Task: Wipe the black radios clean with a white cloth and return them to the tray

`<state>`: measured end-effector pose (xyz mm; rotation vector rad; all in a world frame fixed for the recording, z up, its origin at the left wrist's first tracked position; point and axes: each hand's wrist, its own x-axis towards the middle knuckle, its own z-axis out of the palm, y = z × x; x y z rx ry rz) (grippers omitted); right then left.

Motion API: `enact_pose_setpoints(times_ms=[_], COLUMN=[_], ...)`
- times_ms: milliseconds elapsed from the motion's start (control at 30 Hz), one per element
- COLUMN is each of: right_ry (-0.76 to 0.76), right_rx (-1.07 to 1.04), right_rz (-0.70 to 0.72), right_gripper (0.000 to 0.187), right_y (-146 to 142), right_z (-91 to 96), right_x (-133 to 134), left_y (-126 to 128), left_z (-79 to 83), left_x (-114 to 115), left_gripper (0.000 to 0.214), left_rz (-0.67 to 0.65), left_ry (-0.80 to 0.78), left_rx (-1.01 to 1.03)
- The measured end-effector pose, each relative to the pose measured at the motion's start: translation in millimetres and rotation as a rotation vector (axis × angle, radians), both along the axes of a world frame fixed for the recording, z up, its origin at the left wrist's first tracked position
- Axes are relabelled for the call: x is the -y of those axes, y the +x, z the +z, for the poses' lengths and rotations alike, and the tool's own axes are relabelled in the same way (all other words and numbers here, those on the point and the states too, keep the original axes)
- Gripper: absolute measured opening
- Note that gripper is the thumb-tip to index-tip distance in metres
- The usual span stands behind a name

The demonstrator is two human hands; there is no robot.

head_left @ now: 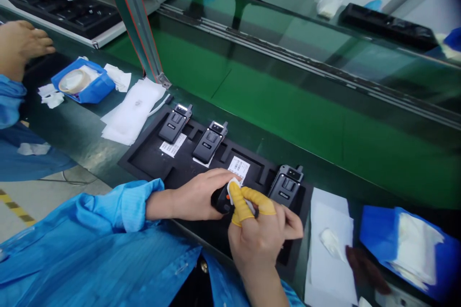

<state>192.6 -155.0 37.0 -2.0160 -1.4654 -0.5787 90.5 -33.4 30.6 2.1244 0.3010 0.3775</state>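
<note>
My left hand [200, 195] is wrapped around a black handheld radio [221, 201] with a small orange spot on it. A small white wipe [233, 184] is pressed to that radio by my right hand [256, 237], whose thumb and a finger wear yellow finger cots. Both hands are over a black foam tray [144, 162]. In the tray lie three similar radios: one at the left [175, 124], one beside it [210, 143], and one at the right [287, 184]. A white printed label [239, 167] shows in the slot just beyond my hands.
White sheets [133, 108] and a blue bin [83, 79] with a tape roll stand left. More sheets [329, 244] and a blue box of wipes [382, 235] are right. A metal post [133, 19] rises beside the green conveyor [273, 100]. A co-worker's hand [25, 43] is far left.
</note>
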Motion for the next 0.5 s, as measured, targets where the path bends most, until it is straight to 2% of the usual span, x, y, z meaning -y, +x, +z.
enact_pose_setpoints(times_ms=[167,267,500], right_ry=[-0.004,-0.002,-0.013], right_rx=[0.072,0.039,-0.024], right_rz=[-0.085,-0.083,-0.067], right_gripper=[0.016,0.017,0.013], right_y=[-12.4,-15.1,-2.9], right_z=[3.6,4.7,0.2], right_x=[-0.4,4.0,16.4], left_y=[2.9,4.3,3.4], left_z=[1.9,2.4,2.3], left_x=[0.1,0.6,0.2], left_gripper=[0.057,0.06,0.059], left_rz=[0.038,0.066,0.065], left_ry=[0.024,0.034,0.053], left_rx=[0.013,-0.006,-0.006])
